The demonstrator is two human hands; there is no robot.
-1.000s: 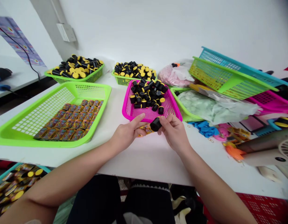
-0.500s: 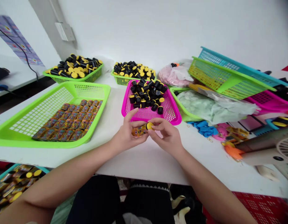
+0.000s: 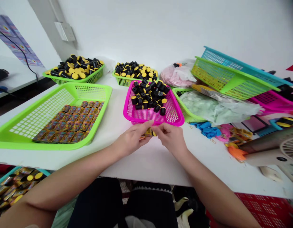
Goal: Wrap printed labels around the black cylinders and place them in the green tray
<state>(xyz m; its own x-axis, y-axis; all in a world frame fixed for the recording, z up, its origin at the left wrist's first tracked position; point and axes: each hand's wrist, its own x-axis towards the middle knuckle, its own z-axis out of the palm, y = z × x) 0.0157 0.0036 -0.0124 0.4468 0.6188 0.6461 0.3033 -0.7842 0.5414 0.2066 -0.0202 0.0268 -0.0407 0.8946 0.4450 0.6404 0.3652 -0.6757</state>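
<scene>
Both of my hands meet just in front of the pink basket [image 3: 153, 120]. My left hand [image 3: 128, 141] is closed around a small yellow-capped cylinder [image 3: 149, 132] with a printed yellow-orange wrapper, its fingers covering most of it. At the cylinder's right end, the fingers of my right hand [image 3: 172, 137] are pinched together; they hide the cap. Inside the pink basket lies a heap of black cylinders [image 3: 148, 95] with yellow caps. To the left, a large green basket [image 3: 25, 122] holds rows of printed wrappers [image 3: 72, 122].
Two green baskets of black-and-yellow cylinders [image 3: 76, 68] stand along the wall. On the right are stacked baskets [image 3: 232, 76], a bag of pale green pieces [image 3: 205, 106], blue scraps [image 3: 207, 129] and a fan [image 3: 279, 147]. Below the table's left edge sits a bin of wrapped cylinders [image 3: 15, 190].
My left thumb and fingers have folded over the cylinder, which was lying exposed with its yellow cap showing. My right fingers have shifted at the cap end, and the cap is now mostly covered.
</scene>
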